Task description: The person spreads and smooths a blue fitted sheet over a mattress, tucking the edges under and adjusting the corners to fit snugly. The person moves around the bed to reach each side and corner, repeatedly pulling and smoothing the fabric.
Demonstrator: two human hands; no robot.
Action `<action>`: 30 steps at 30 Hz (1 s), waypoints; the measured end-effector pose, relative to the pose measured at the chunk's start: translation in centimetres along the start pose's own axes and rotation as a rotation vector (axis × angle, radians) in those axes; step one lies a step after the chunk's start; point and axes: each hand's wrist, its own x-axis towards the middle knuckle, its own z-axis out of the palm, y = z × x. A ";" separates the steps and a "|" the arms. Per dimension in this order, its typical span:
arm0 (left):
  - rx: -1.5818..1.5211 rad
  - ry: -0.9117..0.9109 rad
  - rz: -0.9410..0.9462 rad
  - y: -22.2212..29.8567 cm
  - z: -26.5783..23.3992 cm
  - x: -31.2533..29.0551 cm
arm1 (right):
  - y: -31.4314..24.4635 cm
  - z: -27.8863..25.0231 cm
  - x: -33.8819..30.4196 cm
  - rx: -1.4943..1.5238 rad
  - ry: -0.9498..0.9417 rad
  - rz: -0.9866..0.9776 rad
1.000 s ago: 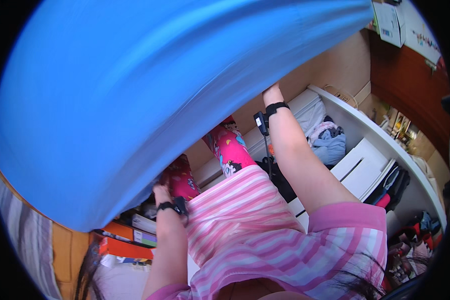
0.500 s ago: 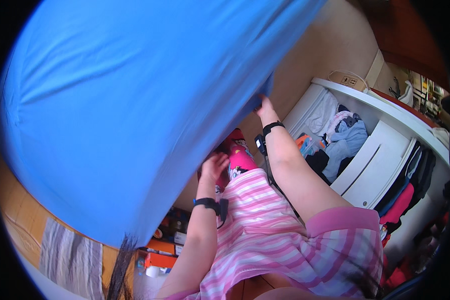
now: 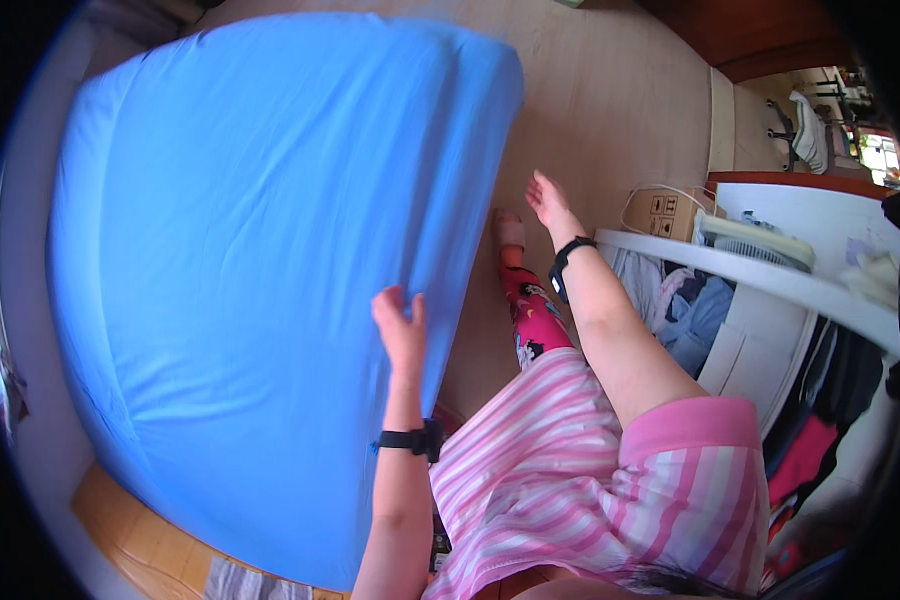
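Observation:
A light-blue fitted sheet [image 3: 240, 270] covers a mattress that fills the left half of the view, with soft creases running along its right side. Over the sheet's right edge hovers my left hand [image 3: 400, 330], empty, its thumb and fingers apart; whether it brushes the cloth I cannot tell. My right hand [image 3: 550, 203] is off the bed, raised above the floor to the right of the mattress. Its fingers are stretched out and hold nothing. Each of my wrists wears a black band.
A white open cabinet [image 3: 660, 248] with crumpled and hanging clothes [image 3: 700, 320] stands at the right. Beside it are a cardboard box [image 3: 662, 215] and a fan [image 3: 760, 246]. Pale floor [image 3: 610, 90] lies beyond the bed; a wooden headboard [image 3: 140, 530] borders its near end.
My right hand has let go of the sheet's edge and moved off it. My left hand has risen over the sheet. The view has shifted, showing more of the bed and floor.

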 end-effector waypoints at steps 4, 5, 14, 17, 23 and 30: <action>0.347 -0.062 -0.158 0.2 3.1 6.8 | -7.2 6.5 8.6 -0.112 0.056 -0.071; 0.415 -0.165 -0.303 0.3 3.7 6.7 | -8.7 6.9 9.7 -0.160 0.065 -0.149; 0.592 -0.497 -0.664 -1.1 3.7 8.0 | -16.6 8.7 15.0 -1.269 -0.081 -0.302; 0.651 -0.598 -0.791 -0.5 3.8 8.9 | -16.7 7.9 14.5 -1.641 -0.322 -0.191; 0.724 -1.147 -1.006 5.5 3.7 14.7 | -24.2 13.4 12.0 -1.265 -0.167 -0.850; 0.654 -0.368 -0.043 19.1 7.2 31.9 | -23.5 25.2 8.1 -1.322 -0.763 -1.030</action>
